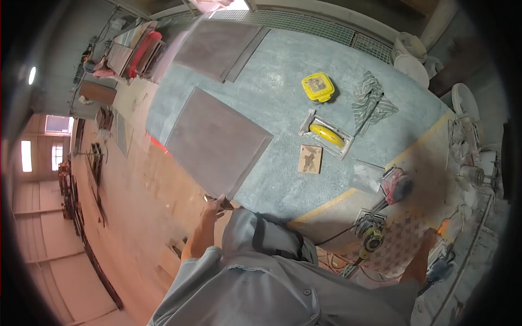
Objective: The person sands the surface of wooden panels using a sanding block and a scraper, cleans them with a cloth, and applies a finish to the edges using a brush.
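Leftmost on the blue table [277, 182] lay the panel [215, 144], flat and grey, its near-left edge running along the table's rim. It looked stiff and thin for its breadth, so it would likely lift as one piece, awkward more than truly heavy; its matt face might be dusty and slide under dry fingers, and its corners seemed the parts most apt to chip. Two opposite edges would make the surest hold, with the near corner the easiest to start from. The left hand [216, 205] was at that corner, fingers partly bent; whether they gripped the edge could not be told. Beyond the panel lay a second panel [215, 48]. To the panel's right came the block [310, 159], then the tub [318, 87], the yellow-handled sander [327, 135] and the cloth [372, 104]. Farthest right of the panel, the right hand [430, 239] was too indistinct to tell open from closed.
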{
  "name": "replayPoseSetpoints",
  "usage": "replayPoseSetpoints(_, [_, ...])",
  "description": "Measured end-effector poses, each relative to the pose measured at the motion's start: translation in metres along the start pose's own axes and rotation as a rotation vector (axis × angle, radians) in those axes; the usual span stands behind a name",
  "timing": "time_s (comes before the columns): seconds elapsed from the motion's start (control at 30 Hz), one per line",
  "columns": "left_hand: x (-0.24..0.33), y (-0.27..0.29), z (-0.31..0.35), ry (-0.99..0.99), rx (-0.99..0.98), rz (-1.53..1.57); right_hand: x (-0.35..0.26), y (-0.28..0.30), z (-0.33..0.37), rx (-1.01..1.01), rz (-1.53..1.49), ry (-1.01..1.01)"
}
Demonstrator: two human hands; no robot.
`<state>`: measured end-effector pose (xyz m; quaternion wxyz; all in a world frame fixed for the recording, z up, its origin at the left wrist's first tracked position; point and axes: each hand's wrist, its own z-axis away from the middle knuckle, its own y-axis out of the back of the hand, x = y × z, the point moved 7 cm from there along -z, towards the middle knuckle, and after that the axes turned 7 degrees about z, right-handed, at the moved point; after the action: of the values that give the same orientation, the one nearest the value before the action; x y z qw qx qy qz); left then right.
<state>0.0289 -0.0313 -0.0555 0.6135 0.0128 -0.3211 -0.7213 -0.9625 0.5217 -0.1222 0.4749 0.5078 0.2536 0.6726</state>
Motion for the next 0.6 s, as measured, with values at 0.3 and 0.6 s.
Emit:
replayPoseSetpoints(0.3, [-0.017,-0.001,-0.061,-0.057,-0.104,-0.089,0.030,0.012,0.066,0.948,0.028,0.495])
replayPoseSetpoints(0.6, [-0.001,0.015,-0.062,-0.384,-0.010,-0.289,-0.066,0.218,0.446,0.638,-0.793,0.701])
